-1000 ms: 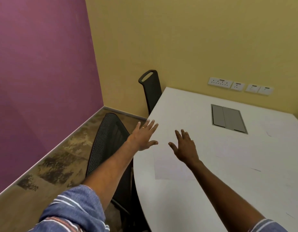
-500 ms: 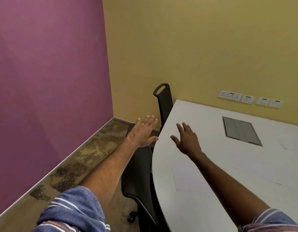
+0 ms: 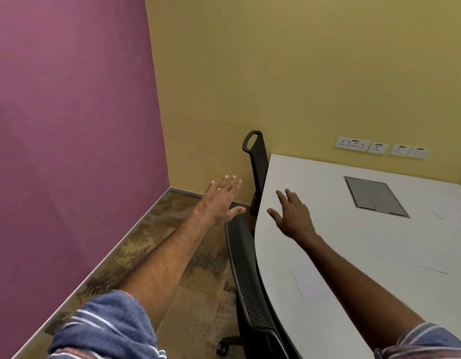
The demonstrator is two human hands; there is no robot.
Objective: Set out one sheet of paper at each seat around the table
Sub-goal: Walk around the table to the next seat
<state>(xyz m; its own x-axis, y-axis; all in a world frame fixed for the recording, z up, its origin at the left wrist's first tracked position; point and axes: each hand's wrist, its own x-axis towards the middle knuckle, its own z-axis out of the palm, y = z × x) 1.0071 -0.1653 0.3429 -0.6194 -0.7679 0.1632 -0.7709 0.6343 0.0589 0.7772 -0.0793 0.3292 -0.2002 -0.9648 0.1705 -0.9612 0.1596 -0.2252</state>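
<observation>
The left hand [image 3: 220, 202] and right hand [image 3: 293, 218] are spread and hold nothing; the sheet [image 3: 317, 281] looks thin and floppy, so pinch an edge.

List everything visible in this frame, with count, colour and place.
table: one, white, right side, against the yellow wall
sheets of paper: at least two faint outlines, white, flat on the table
cable hatch: one, grey, set in the tabletop
near chair: one, black mesh, at the table's left edge
far chair: one, black, by the far corner
wall sockets: four plates, white, above the table
purple wall: left
yellow wall: ahead
floor: brown patterned
sleeves: blue striped, bottom
left hand: fingers straight, ring, holding nothing
right hand: fingers spread, over the table
</observation>
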